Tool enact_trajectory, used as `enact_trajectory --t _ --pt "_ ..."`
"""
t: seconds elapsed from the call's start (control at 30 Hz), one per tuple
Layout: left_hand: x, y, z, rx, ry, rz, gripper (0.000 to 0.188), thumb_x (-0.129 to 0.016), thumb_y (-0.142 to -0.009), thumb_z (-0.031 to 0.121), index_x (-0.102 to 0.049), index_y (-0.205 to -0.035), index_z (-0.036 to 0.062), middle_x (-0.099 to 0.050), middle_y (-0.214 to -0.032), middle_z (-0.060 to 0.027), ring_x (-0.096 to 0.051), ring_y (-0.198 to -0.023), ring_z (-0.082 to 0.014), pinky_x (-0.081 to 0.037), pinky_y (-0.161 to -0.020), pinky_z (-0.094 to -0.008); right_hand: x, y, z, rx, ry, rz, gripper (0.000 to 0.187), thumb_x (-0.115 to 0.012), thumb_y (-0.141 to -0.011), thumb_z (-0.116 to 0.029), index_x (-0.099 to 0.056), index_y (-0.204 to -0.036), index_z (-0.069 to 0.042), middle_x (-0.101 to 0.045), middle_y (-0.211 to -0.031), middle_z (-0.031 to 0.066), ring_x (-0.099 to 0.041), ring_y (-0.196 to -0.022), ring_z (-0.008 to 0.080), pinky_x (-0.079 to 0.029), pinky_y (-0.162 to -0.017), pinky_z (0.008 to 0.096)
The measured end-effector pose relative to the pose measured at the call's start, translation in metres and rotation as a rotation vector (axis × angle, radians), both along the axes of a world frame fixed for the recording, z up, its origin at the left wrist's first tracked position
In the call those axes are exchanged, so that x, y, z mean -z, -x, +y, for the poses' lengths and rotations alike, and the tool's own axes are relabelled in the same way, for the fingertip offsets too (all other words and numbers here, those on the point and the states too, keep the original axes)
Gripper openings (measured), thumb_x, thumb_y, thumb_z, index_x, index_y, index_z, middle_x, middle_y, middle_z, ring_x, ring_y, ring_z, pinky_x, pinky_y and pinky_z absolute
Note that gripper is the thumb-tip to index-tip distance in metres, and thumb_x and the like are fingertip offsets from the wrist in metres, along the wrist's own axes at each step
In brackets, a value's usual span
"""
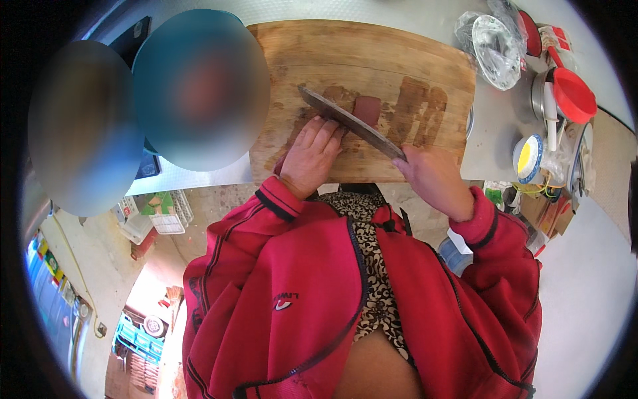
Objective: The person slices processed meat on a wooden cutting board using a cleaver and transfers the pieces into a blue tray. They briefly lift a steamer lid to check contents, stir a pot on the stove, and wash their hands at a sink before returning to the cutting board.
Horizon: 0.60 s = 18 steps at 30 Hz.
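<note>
My right hand [428, 171] grips the handle of a cleaver [352, 122], its blade slanting up and left across the wooden cutting board [319, 50]. My left hand [311, 154] rests on the board at the near side of the blade. Its fingers are bent and held together, with the fingertips close to the steel; what lies under them is mostly hidden. Just beyond the blade lies a smooth reddish-brown piece of food [367, 110], its exact kind unclear. Dark wet patches mark the wood around it.
A teal basin [143, 63], largely blurred, stands left of the board. To the right are a plastic-wrapped plate [497, 53], a red ladle-like scoop [574, 95], a metal pot [538, 95] and a blue-rimmed bowl [528, 159]. A white wire basket [171, 216] sits below the table's edge.
</note>
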State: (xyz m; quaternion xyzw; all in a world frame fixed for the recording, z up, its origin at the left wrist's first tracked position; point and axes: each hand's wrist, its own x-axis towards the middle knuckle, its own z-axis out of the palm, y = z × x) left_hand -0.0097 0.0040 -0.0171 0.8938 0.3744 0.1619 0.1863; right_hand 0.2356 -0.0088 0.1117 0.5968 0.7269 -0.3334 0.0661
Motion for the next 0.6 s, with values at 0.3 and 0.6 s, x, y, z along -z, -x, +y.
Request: enact_trajectory --t 0.3,0.6 --pt "0.0 0.003 -0.001 0.014 0.01 0.007 0.044 -0.064 -0.086 0.02 -0.057 -0.125 0.0017 -0.053 -0.13 -0.0141 -0.046 -0.129 -0.0352 -0.038 -0.111 -0.0448 0.049 0.015 -0.021 0.071 -0.137 0.064 0.025 -0.058 -0.096 -0.028 -0.059 -0.091 -0.004 -0.063 -0.067 0.0189 -0.063 -0.063 0.0399 -0.049 -0.057 0.0496" --pt "-0.011 0.005 -0.001 -0.019 -0.027 -0.068 0.047 -0.071 -0.08 0.018 -0.061 -0.124 0.003 -0.055 -0.128 -0.0106 -0.048 -0.126 -0.0315 -0.039 -0.111 -0.0447 -0.004 0.006 -0.016 0.071 -0.164 0.062 0.021 -0.06 -0.095 -0.026 -0.061 -0.094 -0.004 -0.063 -0.068 0.0177 -0.063 -0.063 0.0387 -0.047 -0.056 0.0484"
